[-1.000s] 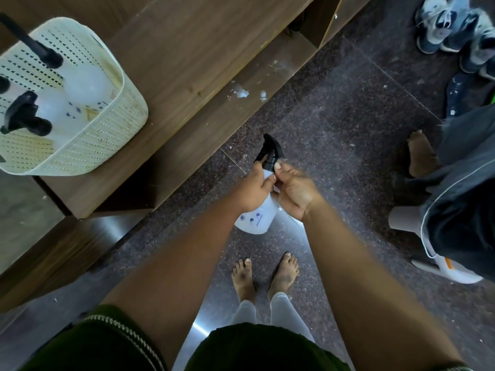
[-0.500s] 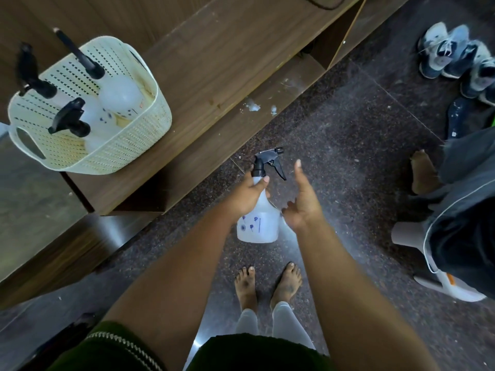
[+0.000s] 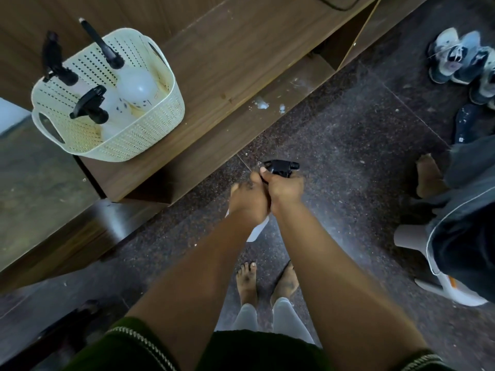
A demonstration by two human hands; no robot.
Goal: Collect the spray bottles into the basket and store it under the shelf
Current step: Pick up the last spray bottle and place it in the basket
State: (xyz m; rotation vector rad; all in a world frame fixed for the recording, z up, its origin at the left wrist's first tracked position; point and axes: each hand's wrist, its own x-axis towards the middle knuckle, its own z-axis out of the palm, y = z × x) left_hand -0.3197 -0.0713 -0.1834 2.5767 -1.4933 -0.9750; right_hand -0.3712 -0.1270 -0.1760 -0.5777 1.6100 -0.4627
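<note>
Both hands on one spray bottle above the floor.
Left hand grips its body, right hand closes on the black trigger head; the basket rests on the shelf.

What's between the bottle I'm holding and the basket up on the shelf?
Nothing visible. Both hands, left and right, hold the spray bottle over the floor; only bare shelf top lies toward the basket, whose right side has room beside three bottles.
</note>
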